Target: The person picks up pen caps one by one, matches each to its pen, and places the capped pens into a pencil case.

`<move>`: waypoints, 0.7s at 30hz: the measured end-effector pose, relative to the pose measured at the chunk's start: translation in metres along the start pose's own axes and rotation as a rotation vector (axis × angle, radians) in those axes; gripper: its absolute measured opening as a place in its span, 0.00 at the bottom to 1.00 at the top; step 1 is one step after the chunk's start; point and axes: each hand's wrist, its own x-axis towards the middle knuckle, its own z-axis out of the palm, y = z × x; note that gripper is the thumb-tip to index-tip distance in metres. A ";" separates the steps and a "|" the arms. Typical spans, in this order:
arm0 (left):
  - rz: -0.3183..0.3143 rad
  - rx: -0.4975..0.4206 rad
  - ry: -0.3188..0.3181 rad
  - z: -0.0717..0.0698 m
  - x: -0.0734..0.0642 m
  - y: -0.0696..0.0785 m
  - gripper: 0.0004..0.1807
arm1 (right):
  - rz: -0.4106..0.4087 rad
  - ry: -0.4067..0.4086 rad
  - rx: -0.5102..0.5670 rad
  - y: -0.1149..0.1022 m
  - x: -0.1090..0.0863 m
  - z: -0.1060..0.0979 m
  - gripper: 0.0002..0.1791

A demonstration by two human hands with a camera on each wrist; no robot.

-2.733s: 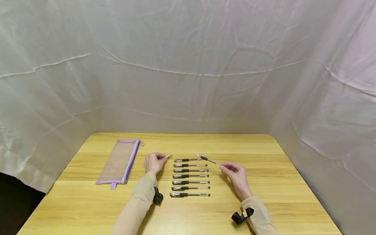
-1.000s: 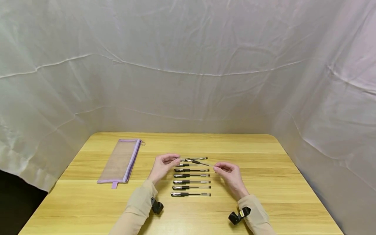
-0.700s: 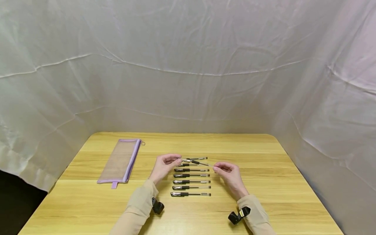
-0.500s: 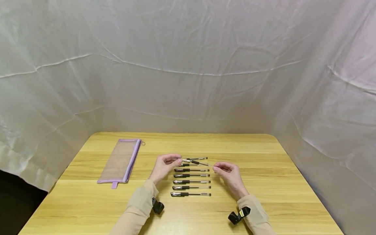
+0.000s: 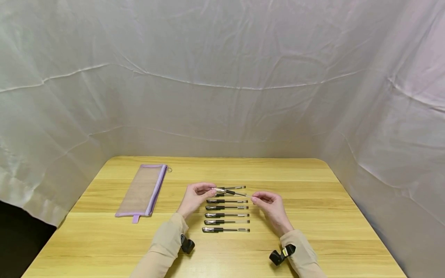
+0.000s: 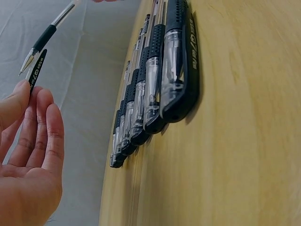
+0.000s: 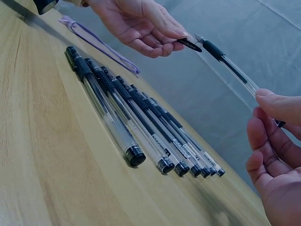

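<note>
Here, the left hand [image 5: 194, 197] pinches a cap [image 6: 38, 68] — the right hand [image 5: 273, 209] pinches a pen [image 7: 230, 67] by its clear end, tip near the cap. Pen and cap hang above the row of pens [image 5: 218, 215].

Left fingers [image 6: 54, 134] moved rightward, pen [image 7: 235, 69] shifted left, cap [image 7: 189, 44] now close beside it

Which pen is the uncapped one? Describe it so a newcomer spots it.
On the wooden table, find the row of seven capped pens. Above its far end, the right hand pinches the uncapped pen by its rear end, tip towards the cap in the left hand. Unlike its neighbours, it is off the table, slanted, with a bare silver tip.
</note>
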 end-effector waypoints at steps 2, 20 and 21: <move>-0.004 -0.002 0.003 -0.001 0.000 0.000 0.18 | 0.002 0.003 -0.006 0.000 0.000 0.000 0.17; -0.025 -0.016 0.052 -0.002 -0.001 0.003 0.17 | 0.000 0.037 -0.021 -0.001 0.000 -0.005 0.08; -0.022 -0.009 0.047 -0.001 -0.001 0.003 0.17 | -0.001 0.036 -0.023 -0.001 0.000 -0.005 0.08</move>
